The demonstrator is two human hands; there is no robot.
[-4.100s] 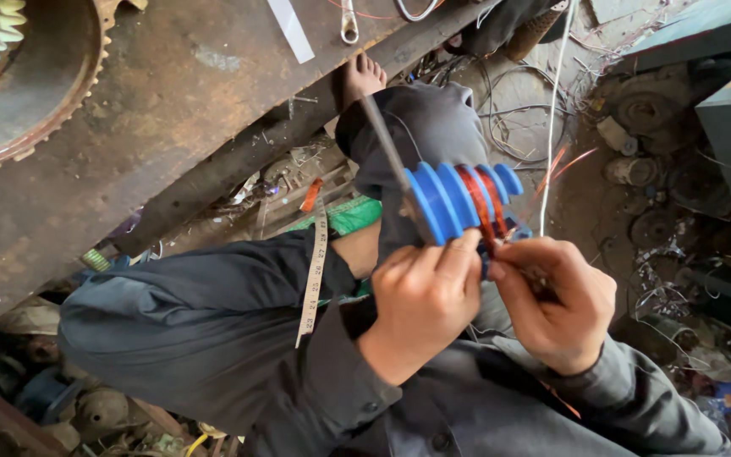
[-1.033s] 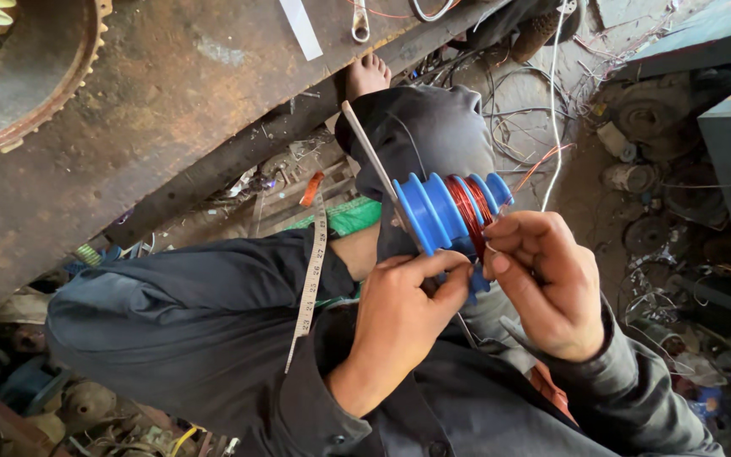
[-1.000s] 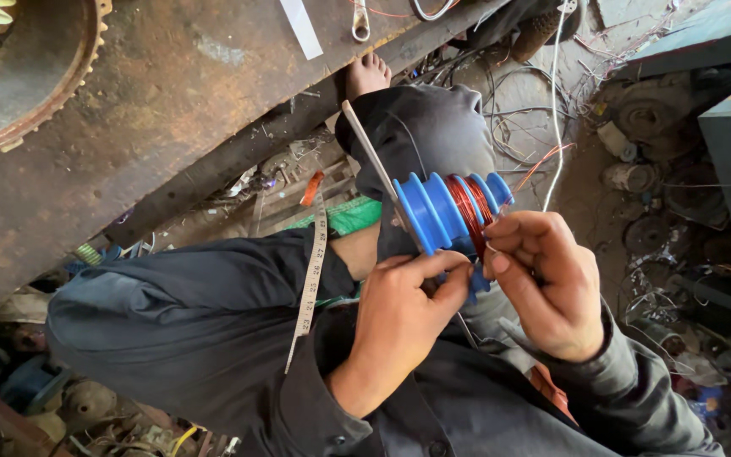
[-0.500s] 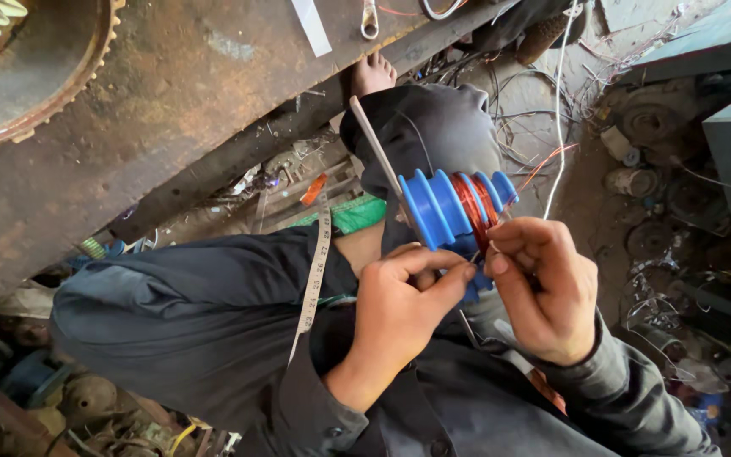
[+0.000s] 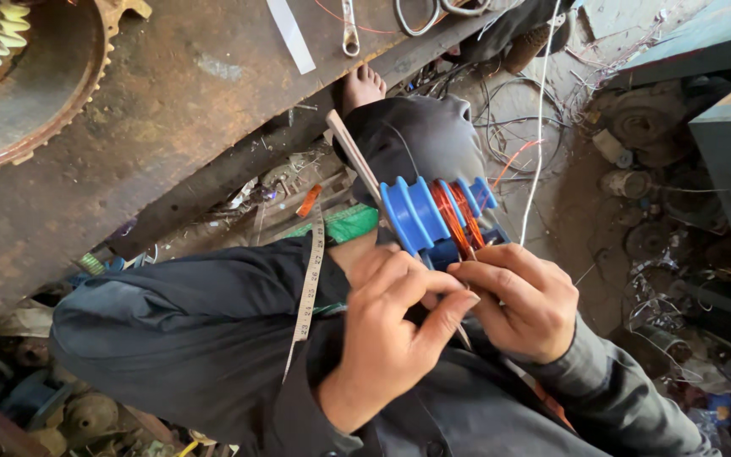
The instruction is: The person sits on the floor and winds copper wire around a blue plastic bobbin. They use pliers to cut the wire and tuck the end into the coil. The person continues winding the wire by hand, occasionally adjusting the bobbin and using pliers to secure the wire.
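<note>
From up here I see the blue spool form lying just above both hands, over my knee, its long axis running from lower left to upper right, with the copper wire wound in a middle groove. My left hand cups its near end, fingers curled around it. My right hand sits nearer the wire, its grip pinched on the strand where it leaves the groove.

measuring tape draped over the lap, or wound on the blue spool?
No, not wound: the measuring tape lies loose over the dark trouser leg, beside the blue spool, which carries copper wire.
</note>
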